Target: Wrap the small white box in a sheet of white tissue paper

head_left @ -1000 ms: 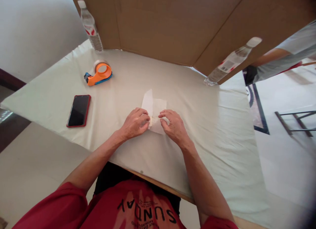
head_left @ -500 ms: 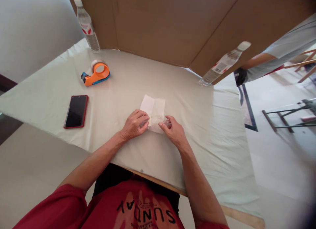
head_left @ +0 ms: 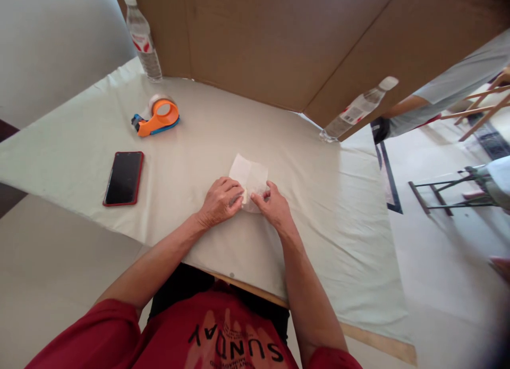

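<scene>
A thin white tissue [head_left: 250, 173], creased down its middle, lies on the table between my hands. Its near end looks more see-through, and I cannot tell whether that part is plastic film. My left hand [head_left: 224, 202] is closed on the tissue's left near edge, with a small pale-yellow bit [head_left: 244, 195] showing beside the fingertips. On the right edge, my right hand [head_left: 272, 203] pinches the tissue between thumb and curled fingers. Both wrists stay low over the cloth.
Left of my hands lie a phone [head_left: 124, 178] in a red case and an orange tape dispenser [head_left: 165, 114]. Water bottles stand at the back left [head_left: 144, 45] and back right [head_left: 356, 113], by a cardboard screen [head_left: 255, 45]. Beyond it, a person's arm [head_left: 407, 104] shows at right.
My right hand has moved slightly left, closer to my left hand. The tissue's far part has tilted and curved a little. My left hand has barely shifted.
</scene>
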Available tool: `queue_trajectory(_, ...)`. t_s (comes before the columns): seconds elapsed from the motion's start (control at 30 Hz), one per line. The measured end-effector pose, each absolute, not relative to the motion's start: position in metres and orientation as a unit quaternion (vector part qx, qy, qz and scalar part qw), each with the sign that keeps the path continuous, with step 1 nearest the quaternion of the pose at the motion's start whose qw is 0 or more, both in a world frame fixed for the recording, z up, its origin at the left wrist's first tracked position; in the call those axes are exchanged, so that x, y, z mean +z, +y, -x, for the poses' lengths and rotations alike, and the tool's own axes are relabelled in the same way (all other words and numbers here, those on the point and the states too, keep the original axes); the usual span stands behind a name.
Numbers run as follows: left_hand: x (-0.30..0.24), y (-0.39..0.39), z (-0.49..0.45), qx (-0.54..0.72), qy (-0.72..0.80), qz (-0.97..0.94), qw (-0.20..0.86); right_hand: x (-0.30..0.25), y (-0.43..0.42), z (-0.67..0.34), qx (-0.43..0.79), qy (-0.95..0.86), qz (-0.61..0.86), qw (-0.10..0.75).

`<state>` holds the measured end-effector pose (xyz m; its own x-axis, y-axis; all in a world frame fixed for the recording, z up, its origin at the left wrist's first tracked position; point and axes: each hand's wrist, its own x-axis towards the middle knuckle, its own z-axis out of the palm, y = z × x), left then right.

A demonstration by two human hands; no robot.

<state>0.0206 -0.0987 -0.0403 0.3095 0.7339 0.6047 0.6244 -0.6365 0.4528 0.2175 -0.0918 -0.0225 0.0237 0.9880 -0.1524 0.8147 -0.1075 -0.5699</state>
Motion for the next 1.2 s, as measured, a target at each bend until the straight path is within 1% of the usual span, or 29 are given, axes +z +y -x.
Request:
queue_trajectory(0.17,-0.040,-0.099,-0.020,0.412,0.417,-0.806,0.081,-0.026,-0.093,-0.227,0.243,-0.638,0.701,0.208)
queue_trajectory(0.33,-0.041,-0.099,-0.020,0.418,0.414,-0.804,0.089,-0.015,-0.100,-0.227,0.356,-0.599,0.688,0.202)
queue_trajectory(0.47,-0.042,-0.098,-0.021,0.413,0.424,-0.801,0.088,-0.009,-0.105,-0.219,0.420,-0.560,0.671,0.246)
queue_trajectory(0.6,-0.042,-0.099,-0.021,0.419,0.423,-0.801,0.062,-0.012,-0.105,-0.214,0.454,-0.550,0.642,0.282)
queue_trajectory(0.73,-0.042,-0.099,-0.021,0.427,0.426,-0.797,0.037,-0.017,-0.103,-0.211,0.434,-0.586,0.626,0.276)
queue_trajectory(0.9,-0.042,-0.099,-0.021,0.420,0.432,-0.797,0.034,-0.023,-0.101,-0.211,0.399,-0.613,0.622,0.279)
queue_trajectory(1.03,-0.042,-0.098,-0.021,0.427,0.422,-0.799,0.026,-0.025,-0.098,-0.212,0.409,-0.595,0.624,0.299)
queue_trajectory(1.2,-0.041,-0.097,-0.021,0.428,0.421,-0.799,0.028,-0.028,-0.096,-0.214,0.415,-0.607,0.607,0.300)
